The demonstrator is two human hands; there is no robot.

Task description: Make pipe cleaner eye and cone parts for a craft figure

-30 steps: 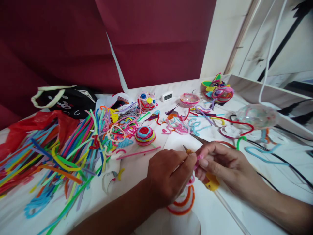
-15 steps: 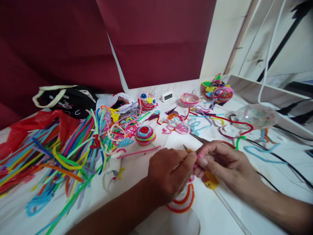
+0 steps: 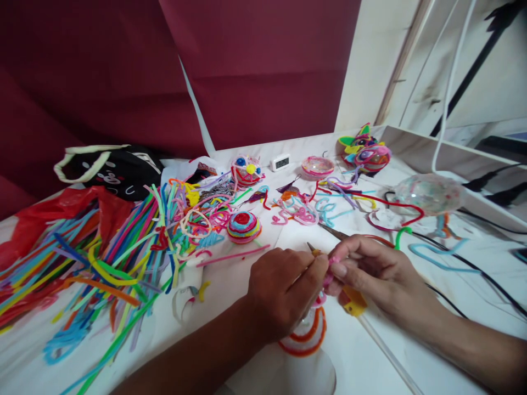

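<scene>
My left hand (image 3: 284, 291) is closed in a pinch, its fingertips meeting those of my right hand (image 3: 370, 274). Between them is a small curled piece of pink pipe cleaner (image 3: 328, 278), mostly covered by fingers. Just below sits a clear rounded form (image 3: 302, 346) ringed with orange and white pipe cleaner, partly hidden by my left hand. Behind my fingers lies a yellow glue gun (image 3: 354, 303); its pointed nozzle shows past my left hand and a clear glue stick (image 3: 387, 351) runs out its back. A pointed metal tool (image 3: 331, 231) reaches out beyond my right hand.
Many loose pipe cleaners (image 3: 127, 241) spread over the left side. A striped pipe-cleaner dome (image 3: 244, 226), a small digital clock (image 3: 280, 162), a pink-rimmed clear bowl (image 3: 317, 167) and decorated balls stand farther back. A clear ball (image 3: 429, 194) and black cables (image 3: 489, 277) lie at right.
Both hands keep their pinch on the pink pipe cleaner, almost unmoved. The whole view has shifted very slightly.
</scene>
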